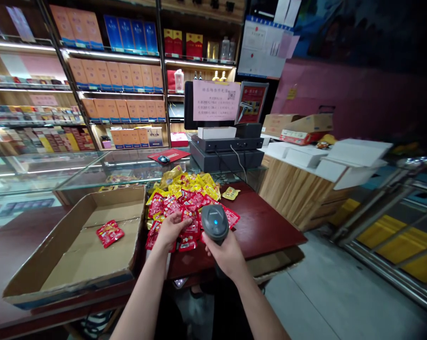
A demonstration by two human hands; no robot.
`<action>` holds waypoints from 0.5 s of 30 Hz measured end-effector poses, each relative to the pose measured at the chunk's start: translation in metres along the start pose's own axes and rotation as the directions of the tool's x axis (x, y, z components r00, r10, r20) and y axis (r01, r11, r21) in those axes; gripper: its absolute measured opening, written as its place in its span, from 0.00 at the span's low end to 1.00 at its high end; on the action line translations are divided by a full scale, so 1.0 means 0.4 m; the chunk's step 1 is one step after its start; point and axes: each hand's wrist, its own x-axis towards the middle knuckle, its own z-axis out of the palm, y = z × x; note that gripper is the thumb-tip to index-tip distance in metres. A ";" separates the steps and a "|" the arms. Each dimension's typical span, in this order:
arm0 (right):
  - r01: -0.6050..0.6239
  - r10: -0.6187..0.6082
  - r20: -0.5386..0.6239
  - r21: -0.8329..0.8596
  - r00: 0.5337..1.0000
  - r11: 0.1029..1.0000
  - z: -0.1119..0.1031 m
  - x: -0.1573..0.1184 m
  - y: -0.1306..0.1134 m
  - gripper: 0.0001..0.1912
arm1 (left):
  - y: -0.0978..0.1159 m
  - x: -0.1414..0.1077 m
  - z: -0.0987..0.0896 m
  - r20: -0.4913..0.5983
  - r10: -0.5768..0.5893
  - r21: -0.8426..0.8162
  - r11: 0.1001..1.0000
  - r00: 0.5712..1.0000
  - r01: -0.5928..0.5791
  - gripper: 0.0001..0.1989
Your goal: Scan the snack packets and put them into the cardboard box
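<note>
My right hand [228, 255] is wrapped round the handle of a dark handheld scanner [215, 221] with a blue light on top. Just left of it, my left hand [172, 230] has its fingers closed on a red packet [191, 222] at the front of the pile. Several red packets lie around that hand, and yellow packets [208, 182] are heaped behind them on the dark red table [266, 226]. One red packet [109, 233] lies inside the open cardboard box [135, 245] at the left.
Behind the pile stand a glass counter [93, 170] and a monitor [189, 106] with a pink sign. One yellow packet [230, 192] lies apart at the right. Shelves of boxed goods line the back. A wooden counter [287, 189] and metal railing [379, 241] are at the right.
</note>
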 end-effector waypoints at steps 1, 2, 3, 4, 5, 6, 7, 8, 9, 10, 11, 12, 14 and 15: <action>0.071 -0.071 -0.015 -0.022 0.997 0.997 -0.002 0.017 0.001 0.13 | 0.002 -0.004 -0.001 0.034 0.009 0.045 0.999 0.999 -0.011 0.27; 0.132 -0.133 -0.040 -0.041 0.990 0.990 -0.005 0.035 0.002 0.13 | 0.006 -0.010 -0.003 0.069 0.016 0.095 0.995 0.997 -0.022 0.26; 0.163 -0.165 -0.051 -0.050 0.985 0.985 -0.007 0.053 0.002 0.14 | 0.012 -0.016 -0.005 0.107 0.027 0.151 0.988 0.994 -0.043 0.26; 0.186 -0.189 -0.051 -0.051 0.981 0.981 -0.009 0.070 0.003 0.15 | 0.020 -0.022 -0.008 0.151 0.044 0.216 0.973 0.987 -0.077 0.26; 0.204 -0.206 -0.043 -0.052 0.978 0.978 -0.010 0.085 0.003 0.16 | 0.030 -0.028 -0.012 0.199 0.071 0.283 0.951 0.977 -0.127 0.26; 0.216 -0.217 -0.027 -0.054 0.976 0.975 -0.011 0.097 0.003 0.16 | 0.042 -0.034 -0.017 0.246 0.107 0.345 0.919 0.963 -0.190 0.26; 0.225 -0.226 -0.010 -0.061 0.974 0.972 -0.011 0.107 0.004 0.16 | 0.056 -0.039 -0.021 0.289 0.151 0.394 0.881 0.945 -0.261 0.26; 0.231 -0.232 0.002 -0.073 0.973 0.970 -0.011 0.114 0.005 0.15 | 0.071 -0.043 -0.026 0.324 0.196 0.428 0.842 0.925 -0.328 0.26; 0.233 -0.234 0.005 -0.088 0.972 0.969 -0.012 0.120 0.006 0.15 | 0.087 -0.046 -0.029 0.350 0.237 0.445 0.810 0.907 -0.383 0.25; 0.228 -0.230 -0.001 -0.101 0.973 0.968 -0.012 0.124 0.008 0.15 | 0.101 -0.047 -0.032 0.363 0.263 0.450 0.790 0.894 -0.416 0.24; 0.218 -0.221 -0.017 -0.106 0.975 0.970 -0.013 0.126 0.009 0.16 | 0.113 -0.047 -0.032 0.369 0.275 0.445 0.786 0.888 -0.429 0.24; 0.206 -0.210 -0.033 -0.100 0.977 0.973 -0.014 0.128 0.011 0.16 | 0.122 -0.046 -0.030 0.372 0.269 0.431 0.798 0.888 -0.422 0.24; 0.185 -0.187 -0.041 -0.057 0.981 0.981 -0.014 0.128 0.013 0.15 | 0.127 -0.037 -0.019 0.327 0.235 0.354 0.867 0.915 -0.349 0.25; 0.173 -0.174 -0.035 -0.031 0.984 0.984 -0.014 0.128 0.013 0.15 | 0.122 -0.030 -0.009 0.280 0.204 0.281 0.917 0.938 -0.283 0.25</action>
